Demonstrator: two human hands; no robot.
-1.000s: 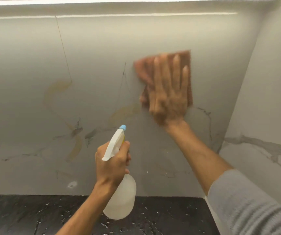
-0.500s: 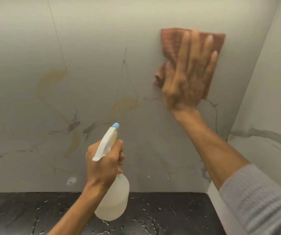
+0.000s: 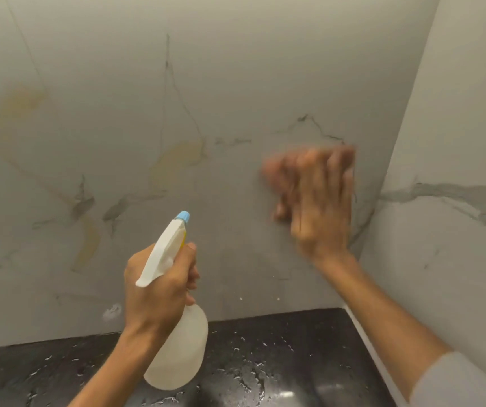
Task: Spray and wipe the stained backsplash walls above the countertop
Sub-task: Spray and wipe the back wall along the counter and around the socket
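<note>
I see a dark, speckled bench (image 3: 280, 348) running from 7 to 5 o'clock, with water drops (image 3: 247, 374) scattered directly on it.

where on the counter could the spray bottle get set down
The dark countertop shows bare, wet room between the spray bottle and the right forearm, and left of the left hand. Nothing crowds it; the right hand presses the cloth on the backsplash.
</note>
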